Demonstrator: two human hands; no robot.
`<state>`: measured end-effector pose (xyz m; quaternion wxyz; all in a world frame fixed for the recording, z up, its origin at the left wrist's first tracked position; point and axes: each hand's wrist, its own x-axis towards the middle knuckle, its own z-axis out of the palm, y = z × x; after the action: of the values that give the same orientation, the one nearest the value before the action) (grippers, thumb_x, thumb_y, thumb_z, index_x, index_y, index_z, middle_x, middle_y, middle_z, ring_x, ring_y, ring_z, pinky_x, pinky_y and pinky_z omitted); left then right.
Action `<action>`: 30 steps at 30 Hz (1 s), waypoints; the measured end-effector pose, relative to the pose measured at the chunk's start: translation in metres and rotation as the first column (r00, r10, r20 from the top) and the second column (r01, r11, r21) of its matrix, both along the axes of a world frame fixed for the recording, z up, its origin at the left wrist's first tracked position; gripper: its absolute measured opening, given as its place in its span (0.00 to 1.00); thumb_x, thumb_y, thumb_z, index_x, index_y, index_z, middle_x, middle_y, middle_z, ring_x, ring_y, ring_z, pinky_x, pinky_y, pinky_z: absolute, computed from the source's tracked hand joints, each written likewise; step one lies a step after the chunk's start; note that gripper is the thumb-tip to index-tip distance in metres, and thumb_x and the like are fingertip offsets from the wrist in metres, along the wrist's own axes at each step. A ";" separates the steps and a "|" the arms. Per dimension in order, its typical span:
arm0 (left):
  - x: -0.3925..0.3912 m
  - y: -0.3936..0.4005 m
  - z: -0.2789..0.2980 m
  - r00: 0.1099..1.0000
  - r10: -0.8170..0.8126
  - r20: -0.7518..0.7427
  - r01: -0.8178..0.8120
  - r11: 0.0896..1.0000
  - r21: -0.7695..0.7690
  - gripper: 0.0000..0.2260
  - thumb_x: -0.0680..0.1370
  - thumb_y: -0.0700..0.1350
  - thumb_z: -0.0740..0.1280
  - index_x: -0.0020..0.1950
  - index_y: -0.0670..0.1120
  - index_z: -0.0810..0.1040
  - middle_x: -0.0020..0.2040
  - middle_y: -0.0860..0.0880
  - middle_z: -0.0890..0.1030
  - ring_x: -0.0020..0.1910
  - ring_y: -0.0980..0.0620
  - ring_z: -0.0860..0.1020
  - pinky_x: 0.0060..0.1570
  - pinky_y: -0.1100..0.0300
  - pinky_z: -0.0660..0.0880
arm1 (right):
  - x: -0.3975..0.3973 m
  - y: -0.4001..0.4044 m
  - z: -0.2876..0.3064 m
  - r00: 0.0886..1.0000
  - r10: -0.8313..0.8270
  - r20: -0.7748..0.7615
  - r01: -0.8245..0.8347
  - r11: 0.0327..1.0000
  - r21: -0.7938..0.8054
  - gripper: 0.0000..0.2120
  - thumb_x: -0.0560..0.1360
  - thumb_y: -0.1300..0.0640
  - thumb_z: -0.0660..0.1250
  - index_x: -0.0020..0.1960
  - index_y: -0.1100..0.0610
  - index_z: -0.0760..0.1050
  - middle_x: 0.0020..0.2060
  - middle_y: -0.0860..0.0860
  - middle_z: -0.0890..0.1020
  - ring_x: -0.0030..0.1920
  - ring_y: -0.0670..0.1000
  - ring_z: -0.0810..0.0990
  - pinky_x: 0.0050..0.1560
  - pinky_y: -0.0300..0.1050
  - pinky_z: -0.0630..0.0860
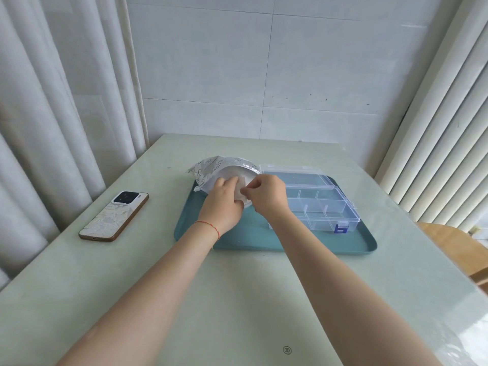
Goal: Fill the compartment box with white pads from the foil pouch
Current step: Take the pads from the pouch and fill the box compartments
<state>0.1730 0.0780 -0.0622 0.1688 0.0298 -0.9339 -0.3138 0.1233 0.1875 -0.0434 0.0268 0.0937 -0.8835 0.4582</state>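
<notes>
Reaching in from 6 o'clock, both forearms are extended over the table (158, 260) and converge at the foil pouch (211, 169). Left hand (221, 199), wrist marked by a red string (208, 225), is angled toward 1 o'clock, fingers pushed into the pouch mouth; whether anything is clamped cannot be told. Right hand (266, 194) is angled toward 11 o'clock, thumb and fingertips pinched together on a white pad (241, 190) at the opening. Pouch is lying at the tray's (250, 239) 10 o'clock corner. Compartment box (317, 204) is seated on the tray at 3 o'clock of the hands, lid open, compartments seen empty. Phone (115, 216) is parked at 9 o'clock, well apart.
</notes>
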 end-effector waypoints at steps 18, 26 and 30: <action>-0.011 0.001 0.006 0.995 0.079 0.057 -0.074 0.993 -0.087 0.16 0.77 0.38 0.60 0.64 0.39 0.71 0.63 0.42 0.70 0.60 0.42 0.73 0.52 0.53 0.70 | -0.002 0.005 -0.001 0.999 -0.024 -0.048 0.028 0.996 0.090 0.09 0.74 0.60 0.70 0.36 0.55 0.73 0.32 0.48 0.76 0.36 0.51 0.75 0.30 0.39 0.67; -0.012 0.004 0.008 0.994 0.090 0.061 -0.084 0.992 -0.093 0.20 0.78 0.38 0.60 0.71 0.40 0.66 0.68 0.42 0.68 0.64 0.42 0.71 0.57 0.54 0.68 | -0.001 0.021 0.003 0.999 -0.027 -0.045 0.027 1.000 0.000 0.04 0.72 0.62 0.62 0.46 0.59 0.76 0.38 0.50 0.78 0.37 0.55 0.76 0.40 0.49 0.78; -0.009 0.003 0.006 0.997 0.064 0.036 -0.062 0.996 -0.064 0.22 0.78 0.37 0.59 0.73 0.41 0.64 0.68 0.42 0.68 0.63 0.41 0.71 0.56 0.52 0.69 | 0.002 0.024 0.005 0.998 -0.001 -0.067 0.000 1.000 -0.005 0.05 0.74 0.61 0.63 0.46 0.57 0.77 0.41 0.51 0.81 0.41 0.55 0.79 0.40 0.51 0.81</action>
<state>0.1636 0.0812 -0.0561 0.1614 0.0598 -0.9450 -0.2780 0.1248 0.2111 -0.0382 0.0566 0.1086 -0.8809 0.4571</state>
